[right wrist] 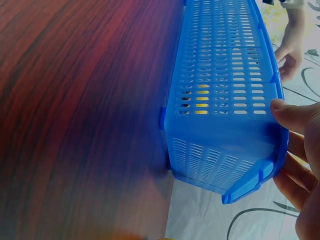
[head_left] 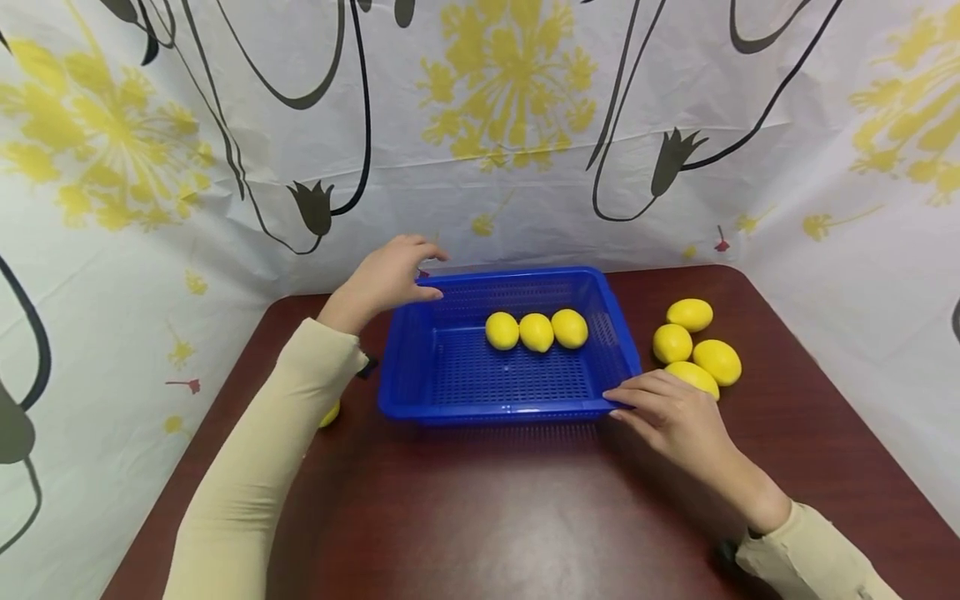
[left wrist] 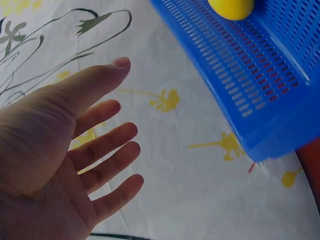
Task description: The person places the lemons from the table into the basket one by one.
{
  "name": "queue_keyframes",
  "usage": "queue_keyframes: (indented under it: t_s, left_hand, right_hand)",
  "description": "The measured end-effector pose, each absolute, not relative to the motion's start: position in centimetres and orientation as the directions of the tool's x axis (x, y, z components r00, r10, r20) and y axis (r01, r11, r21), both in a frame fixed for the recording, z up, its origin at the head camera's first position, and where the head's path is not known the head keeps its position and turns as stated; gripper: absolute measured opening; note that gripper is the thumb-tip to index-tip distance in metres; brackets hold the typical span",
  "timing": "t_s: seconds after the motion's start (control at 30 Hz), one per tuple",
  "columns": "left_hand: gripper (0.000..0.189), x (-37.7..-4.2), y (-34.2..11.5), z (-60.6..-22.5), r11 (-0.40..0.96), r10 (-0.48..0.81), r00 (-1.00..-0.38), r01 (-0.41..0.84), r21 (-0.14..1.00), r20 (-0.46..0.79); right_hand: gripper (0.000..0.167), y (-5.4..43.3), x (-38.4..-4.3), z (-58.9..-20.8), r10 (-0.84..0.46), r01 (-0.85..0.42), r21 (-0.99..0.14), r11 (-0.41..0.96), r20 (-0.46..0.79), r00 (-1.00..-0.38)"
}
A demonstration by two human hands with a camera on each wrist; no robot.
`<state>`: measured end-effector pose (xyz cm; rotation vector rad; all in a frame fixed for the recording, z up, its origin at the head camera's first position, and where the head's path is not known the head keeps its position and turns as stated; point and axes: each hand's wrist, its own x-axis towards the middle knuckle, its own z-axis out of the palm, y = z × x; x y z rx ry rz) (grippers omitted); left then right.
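Observation:
A blue plastic basket point(head_left: 510, 408) with slotted walls sits on the dark red table, three yellow lemons point(head_left: 536, 332) lined up inside it. My right hand point(head_left: 678, 417) grips the rim at its near right corner. The right wrist view has the thumb point(right wrist: 286, 111) against the near side and fingers point(right wrist: 295, 175) around the corner. Above the far left of the basket, my left hand point(head_left: 390, 271) holds nothing, its fingers loosely spread. In the left wrist view, that left hand point(left wrist: 75, 145) is apart from the basket point(left wrist: 220, 100).
Several lemons point(head_left: 690, 315) are grouped on the table right of the basket, one partly behind my right hand. Another lemon point(head_left: 330, 414) is mostly hidden by my left sleeve. A white sheet point(head_left: 480, 200) with flower prints hangs behind the table point(head_left: 480, 517) and along its sides.

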<state>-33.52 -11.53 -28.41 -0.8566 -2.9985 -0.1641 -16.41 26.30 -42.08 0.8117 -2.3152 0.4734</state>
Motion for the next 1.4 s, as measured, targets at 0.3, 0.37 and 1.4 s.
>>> queue_keyframes:
  t_s: [0.3,0.37,1.4]
  left_hand:
    - [0.053,-32.6,-15.0,-28.9,0.871,0.459,-0.878,0.475,0.127,0.139]
    - [0.051,-32.3,-15.7,-29.2,0.879,0.436,-0.888,0.455,0.14,0.148]
    - [0.046,-29.3,-22.7,-35.1,0.928,0.361,-0.931,0.353,0.122,-0.058]
  right_hand:
    - [0.031,26.3,-16.6,-42.3,-0.429,-0.67,-0.116,0.733,0.687,-0.587]
    - [0.032,26.3,-16.6,-42.4,-0.429,-0.674,-0.113,0.73,0.691,-0.581]
    - [0.025,26.2,-16.4,-42.1,-0.432,-0.656,-0.109,0.747,0.67,-0.604]
